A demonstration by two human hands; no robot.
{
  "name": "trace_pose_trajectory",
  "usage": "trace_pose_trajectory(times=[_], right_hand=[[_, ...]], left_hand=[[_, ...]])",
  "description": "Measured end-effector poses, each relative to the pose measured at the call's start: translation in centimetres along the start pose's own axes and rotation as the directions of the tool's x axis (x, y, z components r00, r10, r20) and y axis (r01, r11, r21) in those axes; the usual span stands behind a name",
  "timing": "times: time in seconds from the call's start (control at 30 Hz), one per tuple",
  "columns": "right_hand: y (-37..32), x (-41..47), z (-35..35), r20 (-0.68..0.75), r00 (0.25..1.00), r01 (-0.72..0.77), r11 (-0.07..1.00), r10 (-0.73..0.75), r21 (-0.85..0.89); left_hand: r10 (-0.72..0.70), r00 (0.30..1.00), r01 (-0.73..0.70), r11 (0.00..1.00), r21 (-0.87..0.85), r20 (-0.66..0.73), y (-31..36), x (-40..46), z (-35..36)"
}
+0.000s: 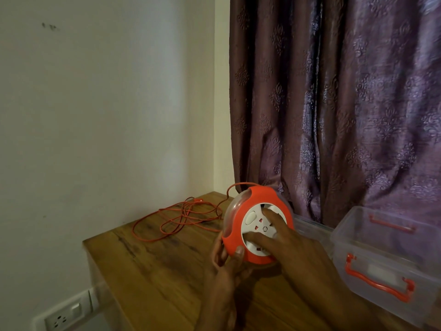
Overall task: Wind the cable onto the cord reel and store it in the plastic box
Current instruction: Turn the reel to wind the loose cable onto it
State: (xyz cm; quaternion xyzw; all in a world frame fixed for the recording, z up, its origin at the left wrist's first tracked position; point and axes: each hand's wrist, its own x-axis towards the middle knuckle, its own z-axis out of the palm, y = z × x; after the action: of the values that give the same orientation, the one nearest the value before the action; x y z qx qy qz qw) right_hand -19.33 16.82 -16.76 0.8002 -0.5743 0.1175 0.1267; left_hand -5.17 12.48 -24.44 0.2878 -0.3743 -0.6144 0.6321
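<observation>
A round orange cord reel [241,211] with a white socket face stands on edge above the wooden table [152,266]. My left hand [226,263] grips its lower left rim from below, thumb on the orange front. My right hand [286,244] lies over the white centre disc, fingers pressed on it. The thin orange cable [176,218] runs from the reel's top and lies in loose loops on the table's far left part. A clear plastic box [386,254] with orange handles sits open to the right of the reel.
A purple patterned curtain [334,103] hangs behind the table and box. A bare wall [95,115] is on the left, with a white wall socket [64,316] low down. The clear lid [312,230] lies between reel and box.
</observation>
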Motion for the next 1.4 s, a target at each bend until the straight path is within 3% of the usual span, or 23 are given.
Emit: trace_pose_trajectory(times=[0.17, 0.53, 1.03, 1.23, 1.4], right_hand=[[0.2, 0.0, 0.5, -0.001, 0.995, -0.102, 0.986, 0.103, 0.135], [-0.6, 0.3, 2.5, -0.296, 0.914, -0.225, 0.954, 0.277, 0.195], [-2.2, 0.0, 1.7, -0.305, 0.819, -0.368, 0.853, 0.486, 0.370], [-1.8, 0.5, 1.7, -0.224, 0.744, -0.381, 0.675, 0.630, 0.632], [-2.2, 0.9, 1.5, -0.099, 0.753, -0.303, 0.477, 0.650, 0.825]], left_hand=[[0.011, 1.000, -0.011, 1.000, 0.009, 0.008, -0.2, 0.3, -0.2], [0.041, 0.997, -0.039, 0.999, -0.031, 0.069, -0.4, 0.1, -0.1], [0.033, 0.996, -0.027, 0.997, -0.073, 0.078, -0.7, -0.4, 0.1], [0.046, 0.995, -0.041, 0.997, -0.061, 0.087, -0.7, -0.3, 0.1], [0.019, 0.997, -0.012, 0.995, -0.098, 0.071, -0.7, -0.2, -0.1]])
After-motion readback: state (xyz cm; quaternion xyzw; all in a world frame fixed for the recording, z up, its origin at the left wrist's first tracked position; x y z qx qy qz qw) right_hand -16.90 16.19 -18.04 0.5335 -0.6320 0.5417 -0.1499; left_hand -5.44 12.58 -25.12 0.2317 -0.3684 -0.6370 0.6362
